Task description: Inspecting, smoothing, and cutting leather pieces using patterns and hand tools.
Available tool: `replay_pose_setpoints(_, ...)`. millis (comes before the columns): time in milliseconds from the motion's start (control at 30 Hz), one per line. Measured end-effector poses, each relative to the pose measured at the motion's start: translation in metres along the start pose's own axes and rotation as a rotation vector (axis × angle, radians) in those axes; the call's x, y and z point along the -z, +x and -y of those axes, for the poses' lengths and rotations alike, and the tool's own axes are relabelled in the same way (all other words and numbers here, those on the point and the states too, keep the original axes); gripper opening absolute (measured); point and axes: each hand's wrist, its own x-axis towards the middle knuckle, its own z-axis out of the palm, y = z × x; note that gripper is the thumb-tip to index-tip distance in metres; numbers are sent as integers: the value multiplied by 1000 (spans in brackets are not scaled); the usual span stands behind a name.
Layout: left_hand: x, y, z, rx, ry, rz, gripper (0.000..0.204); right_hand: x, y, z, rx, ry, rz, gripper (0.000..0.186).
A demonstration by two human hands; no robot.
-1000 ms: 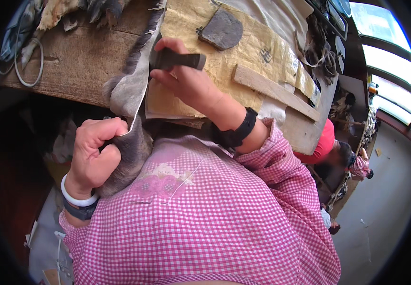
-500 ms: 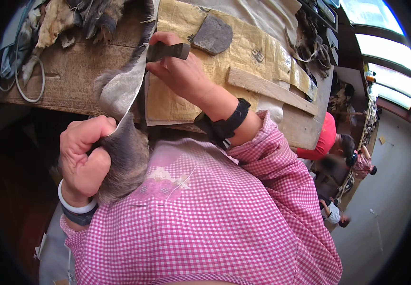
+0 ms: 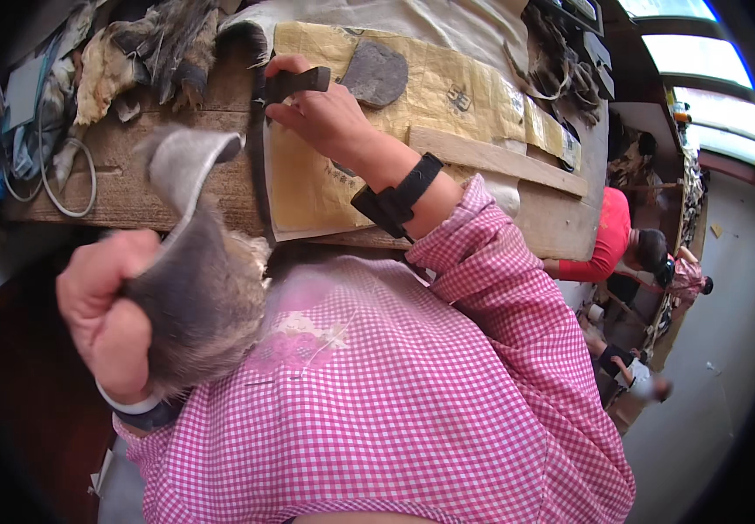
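Observation:
My left hand [image 3: 102, 301] is closed round the edge of a fur pelt [image 3: 207, 301], grey-brown on the hair side and pale on the skin side. The pelt hangs in front of my apron, its upper end curling free above the bench edge. In my right hand [image 3: 338, 122] is a dark, flat-bladed tool [image 3: 299, 84], pinched between thumb and fingers; it looks like a fur-cutting knife. That hand rests over yellow wrapping sheet [image 3: 307, 196], beside a dark grey flat stone [image 3: 375, 74]. A pale hide with a dark fur edge [image 3: 251, 39] lies beyond it.
The wooden bench [image 3: 124, 179] carries fur scraps [image 3: 120, 65] at the far left, beside a looped pale cable [image 3: 91, 192]. A wooden strip [image 3: 499, 162] lies across the sheet's right side. A person in red [image 3: 606, 236] sits at the bench's right end.
The pelt, formerly stretched up to my right hand, has come apart from the fur beyond. My left hand has moved left and slightly down with it; my right hand has barely shifted.

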Motion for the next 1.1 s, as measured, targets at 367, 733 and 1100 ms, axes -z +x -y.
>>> replay_pose_setpoints(367,54,118,38,-220,1674,-217,26,64,-31,8,-193,762,-94,26)
replay_pose_setpoints(733,-14,167,140,-568,1238,459,36,105,-58,0,-240,1059,-272,24)
replay_pose_setpoints(1100,-2,193,166,-413,1085,370,11,47,14,-10,-155,761,-72,26)
